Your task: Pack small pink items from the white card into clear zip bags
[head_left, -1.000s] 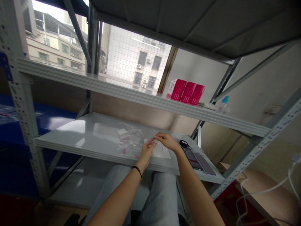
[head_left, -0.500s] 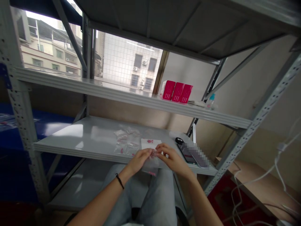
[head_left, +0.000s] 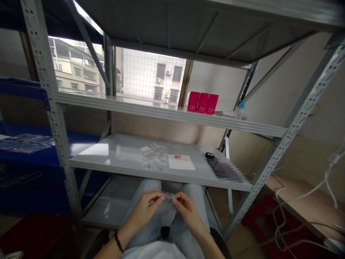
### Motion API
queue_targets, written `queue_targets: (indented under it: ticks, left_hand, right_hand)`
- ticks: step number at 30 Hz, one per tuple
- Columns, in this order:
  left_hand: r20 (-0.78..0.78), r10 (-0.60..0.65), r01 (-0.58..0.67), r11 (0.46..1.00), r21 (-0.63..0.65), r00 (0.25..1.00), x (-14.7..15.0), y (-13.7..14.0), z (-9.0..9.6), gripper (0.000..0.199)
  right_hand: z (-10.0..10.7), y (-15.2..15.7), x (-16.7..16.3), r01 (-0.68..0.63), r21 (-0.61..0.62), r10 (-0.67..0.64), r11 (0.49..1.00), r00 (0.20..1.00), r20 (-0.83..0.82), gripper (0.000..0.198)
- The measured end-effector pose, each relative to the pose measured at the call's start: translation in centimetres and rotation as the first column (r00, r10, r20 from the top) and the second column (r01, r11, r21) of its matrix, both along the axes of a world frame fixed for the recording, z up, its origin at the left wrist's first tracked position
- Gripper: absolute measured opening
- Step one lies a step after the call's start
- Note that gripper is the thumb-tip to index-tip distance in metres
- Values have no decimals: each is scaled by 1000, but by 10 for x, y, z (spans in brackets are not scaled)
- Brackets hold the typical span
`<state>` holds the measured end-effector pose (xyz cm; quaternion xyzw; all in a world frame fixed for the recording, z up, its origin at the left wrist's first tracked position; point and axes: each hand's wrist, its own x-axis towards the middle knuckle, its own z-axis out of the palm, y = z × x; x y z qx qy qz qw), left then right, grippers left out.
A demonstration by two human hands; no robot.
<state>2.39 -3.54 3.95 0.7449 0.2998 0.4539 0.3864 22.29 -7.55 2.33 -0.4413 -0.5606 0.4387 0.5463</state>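
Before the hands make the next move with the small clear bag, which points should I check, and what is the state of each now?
1. Left hand grips the clear bag: ok.
2. Right hand grips its other end: ok.
3. Bag's top strip closed: cannot tell.
4. Pink pieces inside bag: ok, pink shows low in it.
5. White sheet with pink pieces lies flat on the shelf: ok.
6. Other small bags away from shelf's edge: ok.

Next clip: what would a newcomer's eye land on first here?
Probably the two hands low in the middle, left hand and right hand, pinching a small clear bag between them above the lap. Next, the three pink boxes on the upper shelf by the window, then the white sheet and scattered small packets on the grey shelf below.
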Motion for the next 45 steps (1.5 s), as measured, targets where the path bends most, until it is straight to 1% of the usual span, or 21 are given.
queue_targets:
  ticks: [4, 9, 12, 17, 22, 30, 33, 36, 38, 42, 45]
  left_hand:
    - [7, -10, 10, 999, -43, 1000, -2, -6, -5, 22]
    - [-3, -32, 32, 999, -14, 999, -1, -14, -4, 30]
    - [8, -54, 55, 998, -43, 998, 1, -13, -7, 30]
    - [35, -50, 53, 994, -96, 998, 5, -4, -17, 30]
    - [54, -17, 25, 989, -148, 998, 12, 5, -27, 35]
    - [6, -104, 103, 972, -210, 995, 21, 31, -45, 36]
    - [-43, -103, 94, 979, -180, 994, 21, 32, -46, 38]
    - [-77, -110, 99, 986, -136, 991, 19, 24, -41, 37]
    - [-91, -118, 106, 987, -122, 989, 19, 18, -37, 36]
    - [-136, -85, 66, 988, -138, 987, 20, 18, -35, 38]
    - [-162, -47, 17, 984, -180, 986, 18, 27, -41, 39]
  right_hand:
    - [-8, -12, -4, 42, -6, -42, 999, 999, -34, 29]
    - [-13, -18, 1, 42, 42, -42, 998, 999, 7, 31]
    - [-14, -16, 3, 48, 85, -50, 995, 998, 24, 31]
    - [-19, -8, 2, 69, 132, -77, 989, 995, 56, 30]
    - [-28, 5, 1, 10, 88, -18, 996, 996, 86, 28]
    - [-47, 30, 1, 70, 56, -78, 996, 982, 169, 34]
    - [-47, 29, 0, 47, 61, -57, 997, 983, 174, 30]
    - [-40, 21, -4, 34, 66, -45, 997, 985, 164, 26]
    - [-35, 17, -8, 55, 59, -64, 997, 984, 168, 28]
    - [-29, 20, -13, 89, 72, -102, 993, 973, 206, 29]
    - [-31, 30, -14, 55, 53, -65, 997, 973, 222, 25]
